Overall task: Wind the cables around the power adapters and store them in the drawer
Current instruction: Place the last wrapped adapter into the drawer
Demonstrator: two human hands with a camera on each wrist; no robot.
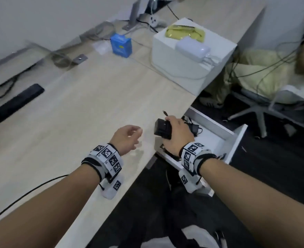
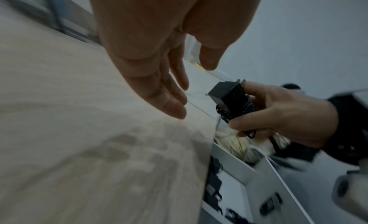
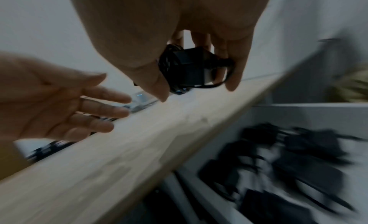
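Note:
My right hand (image 1: 176, 133) grips a black power adapter (image 1: 162, 128) with its cable wound around it, held over the near end of the open white drawer (image 1: 219, 129) beside the desk edge. The cable's plug tip (image 1: 165, 113) sticks up past my fingers. The same adapter (image 2: 231, 101) shows in the left wrist view and, with its cable loops, as the adapter (image 3: 189, 68) in the right wrist view. My left hand (image 1: 129, 138) hovers empty over the desk, fingers relaxed and spread (image 2: 171, 98). Several black adapters (image 3: 298, 156) lie in the drawer.
A white box (image 1: 183, 68) on the wooden desk (image 1: 76, 113) carries yellow glasses (image 1: 183, 32) and a white charger (image 1: 192, 48). A blue box (image 1: 120, 45) and a black bar (image 1: 17, 101) also lie on the desk. A seated person (image 1: 272, 68) and chair base (image 1: 255, 111) are to the right.

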